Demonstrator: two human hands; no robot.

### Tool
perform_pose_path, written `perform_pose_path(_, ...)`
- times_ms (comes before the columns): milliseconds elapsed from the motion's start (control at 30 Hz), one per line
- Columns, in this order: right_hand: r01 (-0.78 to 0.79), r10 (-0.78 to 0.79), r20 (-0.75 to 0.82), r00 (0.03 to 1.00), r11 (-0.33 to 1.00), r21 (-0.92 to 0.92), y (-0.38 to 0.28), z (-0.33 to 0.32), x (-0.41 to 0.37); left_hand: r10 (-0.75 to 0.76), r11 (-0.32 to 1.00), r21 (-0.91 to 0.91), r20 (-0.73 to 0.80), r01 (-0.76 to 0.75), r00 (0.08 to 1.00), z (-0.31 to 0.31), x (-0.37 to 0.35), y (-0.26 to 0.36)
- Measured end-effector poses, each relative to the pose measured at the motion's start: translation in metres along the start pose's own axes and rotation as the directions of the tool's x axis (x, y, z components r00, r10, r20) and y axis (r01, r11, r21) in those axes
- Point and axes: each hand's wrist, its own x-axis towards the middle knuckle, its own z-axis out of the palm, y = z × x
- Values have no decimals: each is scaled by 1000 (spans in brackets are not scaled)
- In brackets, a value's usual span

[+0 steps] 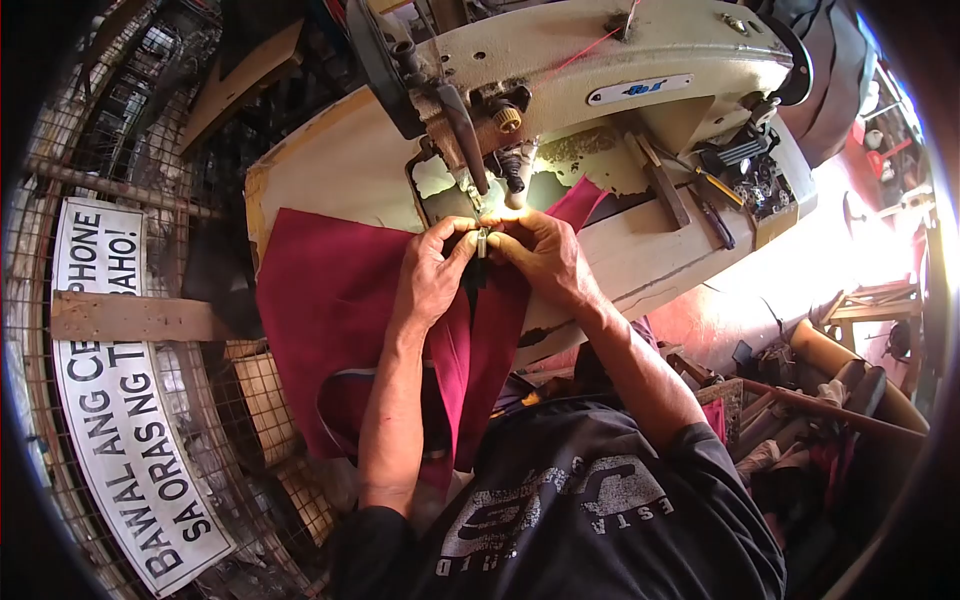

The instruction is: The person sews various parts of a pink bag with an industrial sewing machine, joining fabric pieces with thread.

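Under the sewing machine's needle area, my left hand (438, 258) and my right hand (545, 255) meet with thumbs and forefingers pinched together. Between the fingertips is a small narrow metal piece (482, 243); its exact kind is too small to tell. A dark strip hangs just below it. Maroon fabric (325, 275) spreads from beneath my left hand and wrist, and more of it drapes under my right hand towards my lap. The sewing machine (610, 65) stands just beyond both hands, its lamp shining on the fingertips. What the hidden fingers touch cannot be seen.
On the worn machine table (345, 150) lie a flat bar (660, 185), a yellow-handled tool (722, 188) and a tray of small metal parts (765, 175). Wire mesh with a lettered sign (130, 400) stands at left. Cluttered materials, including a tan roll (850, 375), are at right.
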Motion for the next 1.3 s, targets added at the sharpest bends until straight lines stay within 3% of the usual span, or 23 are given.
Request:
perform_pose_path(100, -2, 2, -3, 1000, 999, -38, -2, 0, 0, -28, 994, 105, 38, 24, 999, -5, 2, -7)
perform_pose_path(500, -1, -1, -24, 1000, 996, -92, -6, 1, -1, -2, 999, 35, -15, 3, 1000, -3, 0, -4)
perform_pose_path(800, 18, -27, -52, 998, 987, -158, -1, 2, -2, -79, 989, 128, 79, 69, 994, -13, 5, 3)
perform_pose_path(1300, -13, 8, -75, 997, 998, -60, -4, 4, -3, -156, 988, 5, 152, 157, 976, -16, 12, 8)
